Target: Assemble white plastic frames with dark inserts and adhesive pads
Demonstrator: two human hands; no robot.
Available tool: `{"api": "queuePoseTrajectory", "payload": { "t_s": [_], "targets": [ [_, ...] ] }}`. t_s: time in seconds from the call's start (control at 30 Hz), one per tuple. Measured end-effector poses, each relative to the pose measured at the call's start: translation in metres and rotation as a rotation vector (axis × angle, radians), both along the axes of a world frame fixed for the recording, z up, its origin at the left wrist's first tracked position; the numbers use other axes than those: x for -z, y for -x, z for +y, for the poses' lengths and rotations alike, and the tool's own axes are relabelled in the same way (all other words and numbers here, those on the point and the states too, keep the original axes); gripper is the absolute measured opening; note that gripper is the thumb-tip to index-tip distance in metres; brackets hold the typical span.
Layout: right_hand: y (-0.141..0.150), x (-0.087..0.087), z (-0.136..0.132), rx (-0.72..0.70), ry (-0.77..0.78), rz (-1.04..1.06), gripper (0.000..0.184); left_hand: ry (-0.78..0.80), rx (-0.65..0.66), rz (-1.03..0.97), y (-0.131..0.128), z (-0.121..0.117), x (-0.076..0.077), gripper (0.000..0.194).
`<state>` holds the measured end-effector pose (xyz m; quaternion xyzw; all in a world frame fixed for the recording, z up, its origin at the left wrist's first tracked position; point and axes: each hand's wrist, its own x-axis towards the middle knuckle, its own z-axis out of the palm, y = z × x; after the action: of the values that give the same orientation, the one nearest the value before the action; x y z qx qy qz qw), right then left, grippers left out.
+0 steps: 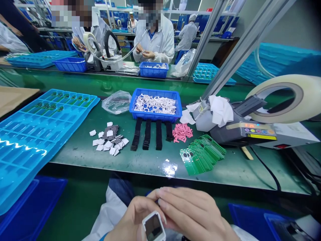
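Observation:
At the bottom centre, my left hand is closed around a small white plastic frame with a dark display in it, tilted towards me. My right hand reaches across from the right, its fingers pressed together against the left fingertips. What, if anything, lies under those right fingers is hidden. Both hands are in front of the table's near edge, lower than the parts. Green circuit boards lie fanned out on the table beyond the right hand. Straight ahead are black strips in rows and a pile of white square pads.
A blue bin of white frames stands behind the strips, pink pieces beside them. At right is a tape dispenser with a large tape roll. A light-blue tray with boards overhangs the left edge. Co-workers sit opposite.

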<state>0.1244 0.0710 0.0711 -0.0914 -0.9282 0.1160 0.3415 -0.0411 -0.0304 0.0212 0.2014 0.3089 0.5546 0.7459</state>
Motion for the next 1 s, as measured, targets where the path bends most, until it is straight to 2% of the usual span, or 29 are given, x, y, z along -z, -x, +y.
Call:
{"api": "queuePoseTrajectory", "payload": {
  "t_s": [0.17, 0.33, 0.47, 0.6, 0.67, 0.73, 0.87, 1.0],
  "targets": [
    [-0.006, 0.000, -0.005, 0.058, 0.046, 0.075, 0.024, -0.151, 0.056, 0.034, -0.001, 0.002, -0.005, 0.032],
    [0.002, -0.011, 0.004, -0.070, 0.054, 0.016, 0.023, -0.123, 0.067, -0.014, -0.003, 0.013, -0.029, 0.022],
    [0.003, -0.010, 0.005, -0.039, 0.027, 0.024, 0.033, -0.148, 0.081, -0.018, -0.004, 0.020, -0.043, 0.017],
    [-0.004, 0.005, -0.001, -0.023, -0.059, 0.066, 0.027, -0.161, 0.033, -0.013, -0.007, 0.015, -0.036, 0.017],
    [-0.005, 0.009, -0.003, -0.009, -0.070, 0.089, 0.032, -0.161, 0.006, 0.010, -0.007, 0.011, -0.030, 0.020],
    [-0.003, 0.009, -0.003, 0.016, -0.057, 0.104, 0.035, -0.183, -0.011, 0.011, -0.008, 0.009, -0.025, 0.022],
    [0.005, 0.002, -0.004, 0.134, 0.010, 0.098, 0.019, -0.163, -0.053, 0.073, -0.009, 0.010, -0.020, 0.020],
    [0.010, 0.001, -0.009, 0.209, 0.050, 0.095, 0.013, -0.260, -0.093, 0.129, -0.006, 0.012, -0.017, 0.025]
  ]
}}
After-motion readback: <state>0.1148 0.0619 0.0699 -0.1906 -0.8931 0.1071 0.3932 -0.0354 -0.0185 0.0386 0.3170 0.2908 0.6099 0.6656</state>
